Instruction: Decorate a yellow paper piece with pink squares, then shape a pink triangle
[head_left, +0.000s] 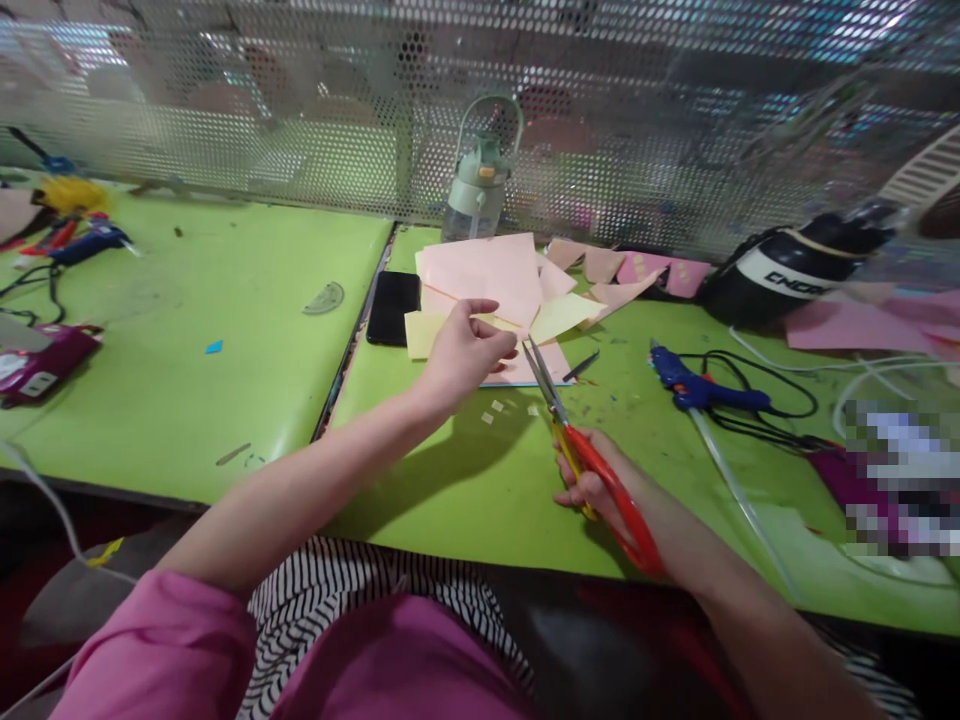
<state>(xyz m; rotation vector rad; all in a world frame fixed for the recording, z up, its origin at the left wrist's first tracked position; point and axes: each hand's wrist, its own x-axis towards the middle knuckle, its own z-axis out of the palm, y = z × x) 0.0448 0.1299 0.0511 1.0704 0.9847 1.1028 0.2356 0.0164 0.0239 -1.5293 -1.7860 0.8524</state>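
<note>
My right hand is closed round the red and yellow handles of a pair of scissors. Their blades point up and left toward a pile of paper. My left hand pinches the edge of a pale yellow sheet that lies among pink sheets on the green table. A few tiny paper scraps lie just below the pile.
A black phone lies left of the papers, with a clear bottle behind them. A blue glue gun with black cable sits to the right, near a black-and-white bottle. More pink paper is far right. Tools lie far left.
</note>
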